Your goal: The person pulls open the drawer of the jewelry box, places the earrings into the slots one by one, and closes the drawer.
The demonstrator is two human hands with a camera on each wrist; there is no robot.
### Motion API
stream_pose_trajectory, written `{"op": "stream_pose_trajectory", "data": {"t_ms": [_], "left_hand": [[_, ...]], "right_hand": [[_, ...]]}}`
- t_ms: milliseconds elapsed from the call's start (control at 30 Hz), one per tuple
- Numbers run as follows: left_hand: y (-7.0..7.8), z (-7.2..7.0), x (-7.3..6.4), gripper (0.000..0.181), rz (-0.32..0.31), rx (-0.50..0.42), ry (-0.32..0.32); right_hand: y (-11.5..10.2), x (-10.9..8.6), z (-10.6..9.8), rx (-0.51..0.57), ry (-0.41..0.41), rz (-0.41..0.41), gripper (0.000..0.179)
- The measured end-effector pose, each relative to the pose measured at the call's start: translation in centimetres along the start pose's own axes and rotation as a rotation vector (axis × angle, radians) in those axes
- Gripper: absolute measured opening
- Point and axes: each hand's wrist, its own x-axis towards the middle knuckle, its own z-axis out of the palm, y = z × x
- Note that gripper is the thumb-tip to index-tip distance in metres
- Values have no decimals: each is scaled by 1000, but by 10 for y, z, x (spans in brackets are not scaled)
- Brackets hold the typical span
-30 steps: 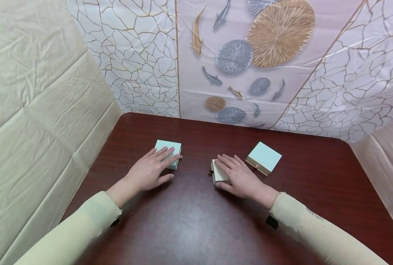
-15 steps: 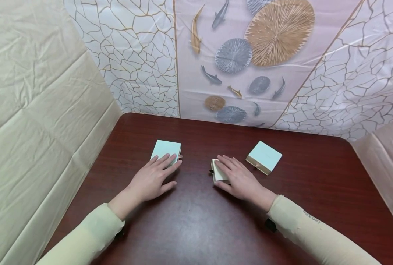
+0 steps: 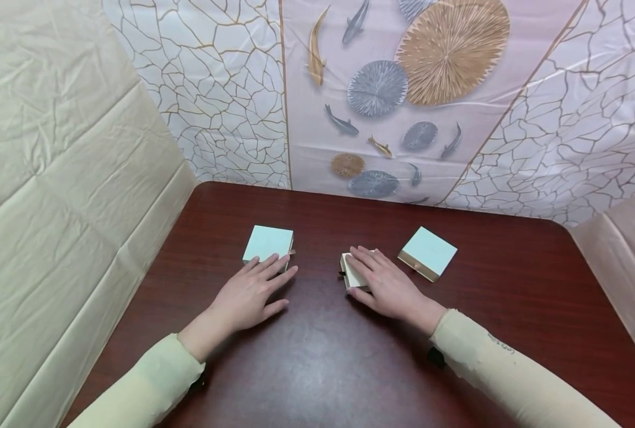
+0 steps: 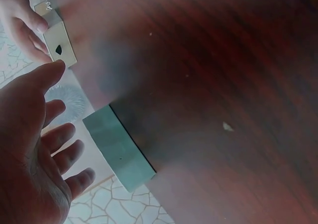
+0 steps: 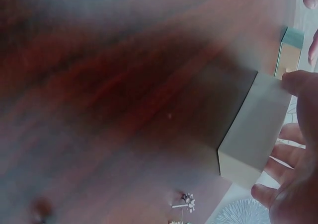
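Note:
My left hand (image 3: 248,297) is over the near edge of a mint-green box (image 3: 268,242), fingers straight and spread. In the left wrist view the palm faces the box's near side, with nothing between thumb and fingers. My right hand (image 3: 387,286) lies over a small cream drawer box (image 3: 355,274), fingers stretched across its top. The thumb (image 5: 293,80) touches its near edge. A dark pull tab (image 4: 58,49) shows on the box's end. Under the right hand, hidden in the head view, small silvery flower-like pieces (image 5: 186,201) show on the table.
Another mint-green box (image 3: 430,246), with a gold drawer front, sits at the back right. Everything stands on a dark red-brown table (image 3: 307,368). Patterned cloth (image 3: 232,107) hangs behind it, and a cream cloth (image 3: 82,208) hangs on the left.
My left hand has drawn back toward me, uncovering most of the left mint-green box. My right hand and the cream box have shifted slightly away from me.

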Motion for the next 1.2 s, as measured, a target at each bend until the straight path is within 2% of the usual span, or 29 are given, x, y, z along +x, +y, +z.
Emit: {"op": "stream_pose_trajectory", "data": {"t_ms": [333, 700, 1033, 1200], "left_hand": [[5, 0, 0, 67, 12, -1, -31], [11, 3, 1, 67, 23, -6, -43], [10, 0, 1, 67, 33, -1, -41], [10, -3, 1, 67, 39, 0, -38]], "right_hand": [[11, 11, -4, 14, -62, -3, 69], [20, 27, -1, 44, -55, -52, 67], [10, 34, -6, 21, -70, -31, 73], [4, 41, -12, -35, -85, -7, 72]]}}
